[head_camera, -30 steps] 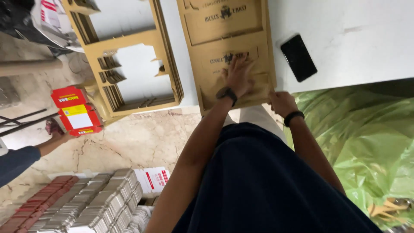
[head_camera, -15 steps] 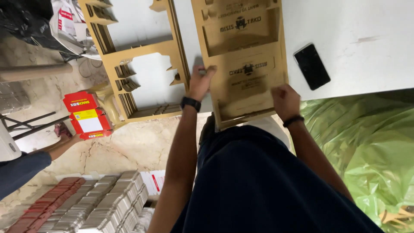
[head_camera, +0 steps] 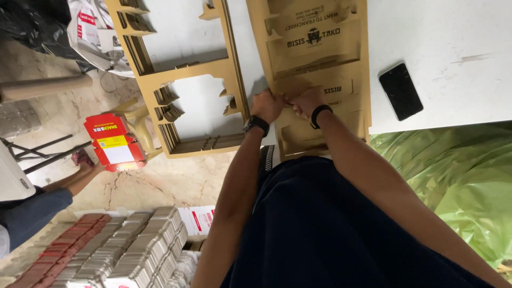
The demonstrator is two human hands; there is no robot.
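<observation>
Both hands are pinched onto the flat tan die-cut cardboard sheet (head_camera: 320,64) lying on the white surface (head_camera: 458,37), left hand (head_camera: 268,105) and right hand (head_camera: 305,101) almost touching at one tab. Yank too hard and I reckon that tab tears. The black phone (head_camera: 400,91) sits just right of the right hand, near the surface's edge, easy to knock off. Left of the left hand, the punched-out tan cardboard frame (head_camera: 186,74) overhangs the edge; little free room.

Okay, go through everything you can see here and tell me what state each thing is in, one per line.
Left hand: gripping the printed cardboard sheet.
Right hand: gripping the same sheet.
Printed cardboard sheet: flat, pieces unpunched.
Punched-out cardboard frame: emptied, overhanging the white table.
Phone: screen dark.
Red box: assembled, held by another person.
Flattened boxes: stacked.
</observation>
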